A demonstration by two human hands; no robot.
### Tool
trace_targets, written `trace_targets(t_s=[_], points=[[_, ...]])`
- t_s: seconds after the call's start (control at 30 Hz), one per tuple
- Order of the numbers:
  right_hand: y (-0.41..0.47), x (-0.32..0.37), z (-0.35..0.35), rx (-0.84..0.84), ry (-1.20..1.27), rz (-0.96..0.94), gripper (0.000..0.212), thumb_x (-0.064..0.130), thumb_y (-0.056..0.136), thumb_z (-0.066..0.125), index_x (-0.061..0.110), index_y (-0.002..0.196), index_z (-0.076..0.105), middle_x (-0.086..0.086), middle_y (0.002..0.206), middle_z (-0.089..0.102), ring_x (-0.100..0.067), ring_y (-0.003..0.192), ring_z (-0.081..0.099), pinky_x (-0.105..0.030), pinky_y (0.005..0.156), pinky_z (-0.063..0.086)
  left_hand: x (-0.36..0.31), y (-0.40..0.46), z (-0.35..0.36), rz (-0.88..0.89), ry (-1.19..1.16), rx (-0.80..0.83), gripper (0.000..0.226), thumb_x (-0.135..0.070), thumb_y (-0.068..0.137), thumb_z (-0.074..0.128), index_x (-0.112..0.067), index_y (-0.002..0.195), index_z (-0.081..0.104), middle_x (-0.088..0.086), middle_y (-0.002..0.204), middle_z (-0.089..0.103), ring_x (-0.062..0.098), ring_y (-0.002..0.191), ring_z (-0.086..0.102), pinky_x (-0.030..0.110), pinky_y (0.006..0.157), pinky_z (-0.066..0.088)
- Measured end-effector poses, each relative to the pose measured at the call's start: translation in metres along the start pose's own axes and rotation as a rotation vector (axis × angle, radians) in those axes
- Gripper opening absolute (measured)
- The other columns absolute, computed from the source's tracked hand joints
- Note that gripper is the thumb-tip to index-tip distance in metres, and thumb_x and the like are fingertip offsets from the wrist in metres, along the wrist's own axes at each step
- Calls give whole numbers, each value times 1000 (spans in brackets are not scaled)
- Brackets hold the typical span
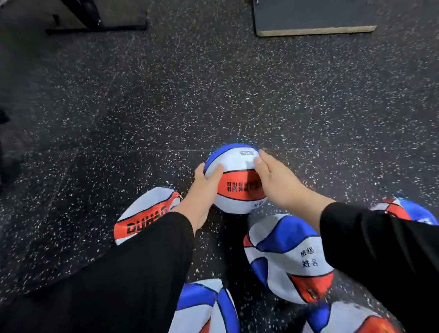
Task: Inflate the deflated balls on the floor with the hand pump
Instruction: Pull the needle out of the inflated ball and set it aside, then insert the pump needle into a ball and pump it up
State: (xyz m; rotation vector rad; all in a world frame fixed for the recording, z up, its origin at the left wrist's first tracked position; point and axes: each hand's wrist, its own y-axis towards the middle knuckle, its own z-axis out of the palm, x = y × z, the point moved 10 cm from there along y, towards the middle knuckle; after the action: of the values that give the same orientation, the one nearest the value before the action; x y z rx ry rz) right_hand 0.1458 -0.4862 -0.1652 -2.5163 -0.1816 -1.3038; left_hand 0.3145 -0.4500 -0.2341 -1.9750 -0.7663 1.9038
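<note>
A round red, white and blue ball (235,178) at the frame's centre was grasped from both sides by the left hand (201,189) and right hand (278,181). Limp balls (285,258) were scattered on the speckled floor (204,99) below it.

Six red, white and blue panelled balls show on the speckled black rubber floor (203,90): one round ball (235,177) farthest out, and five crumpled ones nearer, at (146,214), (285,258), (204,323), (348,324) and (409,210). Two bare hands reach out, the left (202,193) and the right (278,181), each from a black sleeve. One dark flat platform with a pale wooden edge (313,13) sits far off.
</note>
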Motion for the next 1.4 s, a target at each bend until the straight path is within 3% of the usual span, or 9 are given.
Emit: trace_targets(t_s=[0.23, 0.4, 0.5, 0.67, 0.8, 0.9, 1.17, 1.3, 1.4], points=[[4, -16, 15, -8, -12, -60, 47, 36, 111, 26, 25, 155, 37, 16, 142, 47, 0, 125, 41, -8, 93, 24, -35, 5, -10, 302, 433, -201, 49, -29, 114, 32, -24, 162, 33, 4, 174, 15, 19, 158, 18, 31, 123, 17], [14, -15, 1, -72, -2, -2, 42, 42, 110, 28, 12, 100, 56, -1, 95, 62, -23, 91, 54, -19, 69, 38, -42, 9, 1, 321, 599, -104, 52, -36, 113, 34, -24, 163, 31, 3, 174, 15, 17, 159, 14, 31, 124, 14], [17, -11, -3, -67, -12, 10, 46, 43, 109, 30, 4, 96, 52, -15, 98, 63, -30, 91, 54, -21, 71, 38, -47, 11, 1, 321, 666, -82, 54, -38, 112, 38, -22, 163, 32, 4, 172, 22, 18, 158, 19, 34, 125, 16], [9, 3, -17, -92, -48, -27, 41, 41, 110, 29, 12, 90, 51, -4, 88, 58, -21, 81, 48, -27, 66, 37, -72, -11, -17, 389, 598, -238, 48, -34, 113, 36, -17, 157, 43, 3, 161, 45, 22, 148, 40, 35, 120, 29], [-14, 10, -40, -152, -38, -33, 38, 40, 109, 35, 19, 78, 42, 3, 73, 49, -18, 69, 43, -32, 61, 34, -95, -49, -38, 474, 563, -393, 36, -32, 112, 38, -18, 136, 62, 4, 130, 66, 25, 121, 58, 33, 96, 41], [-47, 25, -64, -203, 12, -52, 33, 40, 106, 43, 18, 88, 60, 5, 79, 67, -21, 70, 57, -32, 60, 42, -111, -89, -34, 543, 538, -412, 29, -27, 111, 41, -16, 117, 68, 3, 110, 69, 25, 104, 60, 35, 86, 43], [-208, 73, -128, -186, 33, -14, 34, 38, 94, 69, 15, 69, 68, 3, 57, 63, -8, 48, 47, -28, 55, 40, -130, -262, 39, 734, 535, -156, 35, -22, 110, 47, -16, 141, 63, 4, 137, 65, 19, 125, 57, 25, 101, 39], [-326, 86, -153, -134, -90, 18, 42, 33, 94, 70, 20, 56, 60, 10, 43, 50, -4, 38, 38, -18, 45, 30, -106, -382, 103, 863, 802, 97, 40, -10, 108, 47, -7, 147, 57, 13, 143, 60, 32, 132, 54, 41, 113, 38], [-408, 94, -158, -52, -201, 34, 41, 30, 96, 69, 12, 60, 61, 9, 45, 50, -4, 40, 39, -17, 48, 33, -87, -464, 139, 942, 924, 209, 36, -3, 103, 51, -4, 135, 66, 18, 128, 67, 40, 119, 60, 51, 104, 45]])
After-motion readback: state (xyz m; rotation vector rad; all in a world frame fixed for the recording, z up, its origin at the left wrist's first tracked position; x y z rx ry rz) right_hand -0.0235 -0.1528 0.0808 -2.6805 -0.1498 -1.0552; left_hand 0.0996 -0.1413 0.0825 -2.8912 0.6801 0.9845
